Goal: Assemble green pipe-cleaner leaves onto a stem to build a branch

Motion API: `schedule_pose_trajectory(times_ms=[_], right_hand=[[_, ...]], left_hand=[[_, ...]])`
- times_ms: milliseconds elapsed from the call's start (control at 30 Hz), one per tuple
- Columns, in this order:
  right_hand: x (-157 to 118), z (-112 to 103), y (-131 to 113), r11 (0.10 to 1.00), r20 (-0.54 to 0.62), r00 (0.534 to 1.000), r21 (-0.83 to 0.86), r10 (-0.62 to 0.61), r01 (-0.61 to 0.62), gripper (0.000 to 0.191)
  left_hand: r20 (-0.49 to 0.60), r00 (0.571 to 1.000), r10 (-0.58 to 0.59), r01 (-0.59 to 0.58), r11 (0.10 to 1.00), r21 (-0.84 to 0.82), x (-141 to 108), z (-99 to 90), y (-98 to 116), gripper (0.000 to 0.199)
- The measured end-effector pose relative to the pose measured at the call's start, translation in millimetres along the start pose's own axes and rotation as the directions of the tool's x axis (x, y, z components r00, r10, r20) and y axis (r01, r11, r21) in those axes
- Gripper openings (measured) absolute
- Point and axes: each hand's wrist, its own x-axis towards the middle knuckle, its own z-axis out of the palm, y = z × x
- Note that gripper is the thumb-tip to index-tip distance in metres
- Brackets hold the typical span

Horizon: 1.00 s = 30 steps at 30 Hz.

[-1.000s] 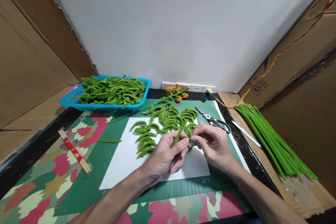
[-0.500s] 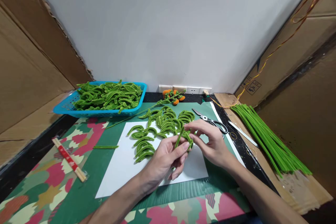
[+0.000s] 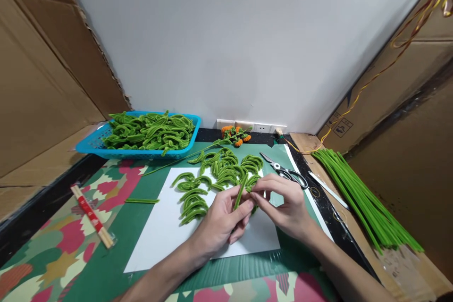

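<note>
In the head view, the lower end of the green fuzzy strip is hidden by the left hand, between whose thumb and fingers it is clamped, tilted, above the white sheet. Green fuzz is pinched at the fingertips of the right hand, beside the left; whether it belongs to the same strip cannot be told. Some curved green pieces are partly covered by the hands, and both forearms are cut off below. Compared with the earlier frame, the right index finger has been lowered from the strip's upper end, and the right fingertips are drawn closer together.
</note>
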Motion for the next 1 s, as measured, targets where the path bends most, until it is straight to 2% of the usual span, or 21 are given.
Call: schedule_pose_trajectory(times_ms=[167,300,500,567,633,767,1000], right_hand=[[1.2,-0.5,0.4,1.000,0.074,0.997,0.001,-0.003,0.003,0.012],[2.5,-2.0,3.7,0.996,0.031,0.997,-0.050,-0.067,0.069,0.013],[2.7,-6.9,10.9,0.987,0.037,0.995,-0.134,-0.088,0.092,0.037],[2.6,-7.4,14.0,0.976,0.057,0.992,-0.178,-0.116,0.124,0.037],[2.8,-6.9,16.6,0.962,0.064,0.988,-0.225,-0.144,0.155,0.031],[2.3,-4.9,17.6,0.943,0.062,0.981,-0.270,-0.185,0.195,0.018],[-4.3,0.3,11.6,0.963,0.055,0.986,-0.215,-0.157,0.165,0.016]], left_hand=[[0.018,1.000,-0.004,0.004,1.000,-0.005,0.0,-2.4,0.4,0.035],[0.037,0.999,-0.001,0.000,1.000,0.015,0.6,-2.8,1.4,0.038],[0.098,0.993,-0.064,0.055,0.994,0.092,-4.1,1.9,1.1,0.038],[0.112,0.991,-0.068,0.055,0.992,0.114,-4.7,2.8,0.8,0.037],[0.095,0.994,-0.051,0.040,0.993,0.112,-4.0,2.6,0.3,0.035],[-0.010,1.000,0.005,-0.004,0.994,0.108,-1.7,0.5,-1.6,0.039],[-0.081,0.994,0.072,-0.056,0.981,0.183,-2.0,-2.6,-6.6,0.036]])
